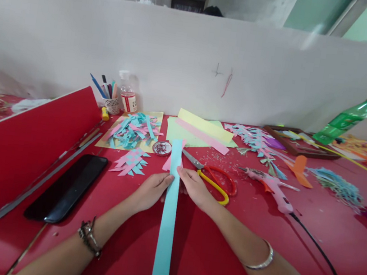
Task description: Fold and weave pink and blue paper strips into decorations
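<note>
A long light-blue paper strip (167,226) runs from near my body to the middle of the table. My left hand (152,190) pinches its left edge, thumb on top. On the opposite edge, my right hand (194,187) pinches it too; the fingers below are mostly hidden. A bit of pink paper (167,164) shows beside the strip's far end. Just right of my right hand lie scissors (218,183) with red and yellow handles. Left of my hands sits a woven pink and blue paper piece (131,163), with a small round tin (162,148) beyond it.
A black phone (67,187) lies at left before a red board (27,156). Blue and pink paper pieces (135,130) are heaped behind. A pink glue gun (273,190) with its cable lies right, near a tilted green bottle (346,119). A white partition (168,53) stands behind.
</note>
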Action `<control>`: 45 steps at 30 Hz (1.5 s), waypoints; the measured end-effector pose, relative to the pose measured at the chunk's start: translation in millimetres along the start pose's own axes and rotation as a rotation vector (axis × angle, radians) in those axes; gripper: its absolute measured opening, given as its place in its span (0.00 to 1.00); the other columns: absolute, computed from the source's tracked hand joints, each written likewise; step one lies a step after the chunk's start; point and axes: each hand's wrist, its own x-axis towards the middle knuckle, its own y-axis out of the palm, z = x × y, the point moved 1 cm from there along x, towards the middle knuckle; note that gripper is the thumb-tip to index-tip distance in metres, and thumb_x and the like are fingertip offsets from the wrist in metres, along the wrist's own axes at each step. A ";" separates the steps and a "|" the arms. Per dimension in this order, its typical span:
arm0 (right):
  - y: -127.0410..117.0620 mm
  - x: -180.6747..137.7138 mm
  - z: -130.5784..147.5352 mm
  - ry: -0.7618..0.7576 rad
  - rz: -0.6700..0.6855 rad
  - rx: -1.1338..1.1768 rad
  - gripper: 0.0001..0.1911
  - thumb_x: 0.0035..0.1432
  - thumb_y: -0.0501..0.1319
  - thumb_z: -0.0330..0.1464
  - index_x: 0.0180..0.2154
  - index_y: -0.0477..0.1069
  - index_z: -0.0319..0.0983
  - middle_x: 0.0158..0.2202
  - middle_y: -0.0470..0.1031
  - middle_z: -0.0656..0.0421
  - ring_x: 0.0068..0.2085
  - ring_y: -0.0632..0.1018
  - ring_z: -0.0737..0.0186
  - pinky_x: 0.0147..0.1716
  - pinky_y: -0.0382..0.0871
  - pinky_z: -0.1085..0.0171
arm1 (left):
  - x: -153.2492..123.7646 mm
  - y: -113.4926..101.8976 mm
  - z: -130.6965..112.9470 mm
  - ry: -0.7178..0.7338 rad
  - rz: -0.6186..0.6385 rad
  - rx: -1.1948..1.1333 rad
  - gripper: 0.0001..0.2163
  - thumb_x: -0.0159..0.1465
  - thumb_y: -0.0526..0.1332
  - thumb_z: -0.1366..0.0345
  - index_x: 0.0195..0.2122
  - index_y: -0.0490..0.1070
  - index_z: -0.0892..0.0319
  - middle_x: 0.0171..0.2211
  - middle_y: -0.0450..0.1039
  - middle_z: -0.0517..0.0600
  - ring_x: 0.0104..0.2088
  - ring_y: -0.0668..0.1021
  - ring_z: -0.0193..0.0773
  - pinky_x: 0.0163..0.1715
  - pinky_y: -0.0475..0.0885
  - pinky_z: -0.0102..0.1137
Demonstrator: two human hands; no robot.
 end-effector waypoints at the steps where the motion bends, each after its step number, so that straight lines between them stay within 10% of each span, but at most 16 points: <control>1: 0.1 -0.1 0.8 0.011 -0.001 0.012 0.21 0.50 0.50 0.48 0.20 0.59 0.38 0.15 0.57 0.66 0.17 0.59 0.72 0.17 0.51 0.69 | -0.3 -0.1 -0.3 0.001 0.009 -0.003 0.17 0.61 0.45 0.55 0.22 0.60 0.61 0.15 0.57 0.41 0.16 0.62 0.26 0.17 0.59 0.22; 14: -3.6 1.2 1.5 -0.027 0.019 -0.001 0.18 0.50 0.52 0.47 0.22 0.59 0.38 0.16 0.54 0.66 0.18 0.58 0.72 0.18 0.51 0.70 | 0.4 -1.7 0.2 0.016 0.021 -0.005 0.17 0.60 0.46 0.55 0.20 0.58 0.61 0.15 0.56 0.41 0.16 0.61 0.26 0.17 0.58 0.23; 26: 0.6 -1.5 -0.2 -0.084 0.137 -0.097 0.20 0.53 0.49 0.45 0.22 0.62 0.36 0.18 0.59 0.64 0.20 0.60 0.71 0.20 0.54 0.70 | 2.3 -9.3 -1.5 0.063 -0.245 0.133 0.16 0.60 0.46 0.56 0.20 0.56 0.60 0.16 0.55 0.41 0.17 0.62 0.27 0.19 0.57 0.24; 45: 0.4 -4.3 3.2 -0.045 0.253 0.010 0.21 0.53 0.49 0.46 0.23 0.66 0.36 0.18 0.60 0.64 0.20 0.61 0.72 0.20 0.56 0.70 | -1.2 -9.2 -5.1 0.099 -0.195 0.197 0.15 0.60 0.46 0.57 0.20 0.55 0.60 0.16 0.54 0.41 0.18 0.61 0.27 0.20 0.56 0.24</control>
